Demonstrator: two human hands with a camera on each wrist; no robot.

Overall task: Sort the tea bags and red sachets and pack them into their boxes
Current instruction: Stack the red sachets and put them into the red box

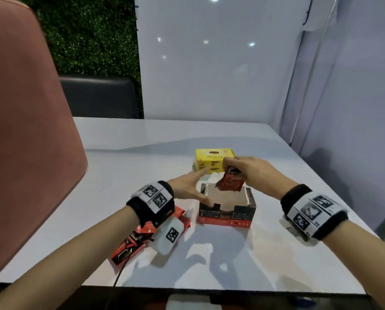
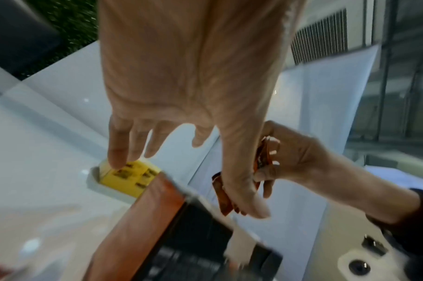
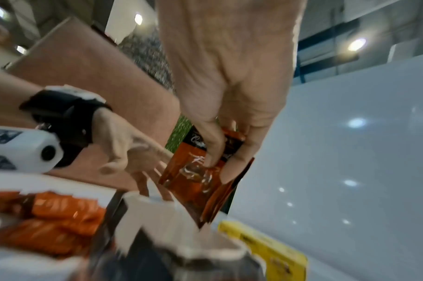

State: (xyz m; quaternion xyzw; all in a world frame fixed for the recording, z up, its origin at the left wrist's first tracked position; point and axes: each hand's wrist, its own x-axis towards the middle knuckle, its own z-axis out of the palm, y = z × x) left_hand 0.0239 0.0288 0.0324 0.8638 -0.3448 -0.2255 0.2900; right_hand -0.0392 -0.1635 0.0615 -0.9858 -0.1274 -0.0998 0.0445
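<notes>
I'm packing: my right hand [image 1: 249,170] pinches a sachet bundle [image 1: 230,182] over the open red box [image 1: 226,217] mid-table; left hand [image 1: 188,186] spread, empty; next, lower it in

Glossy white desk [image 1: 265,253] reflecting ceiling lights. Shiny foil-like red sachets [image 1: 230,183], creased. Printed cardboard red-and-black box [image 1: 226,217], plain inner walls; printed cardboard yellow box [image 1: 209,157]. Black fabric wristbands [image 1: 150,201]. Matt pink upholstered chair back [image 1: 26,130].
</notes>
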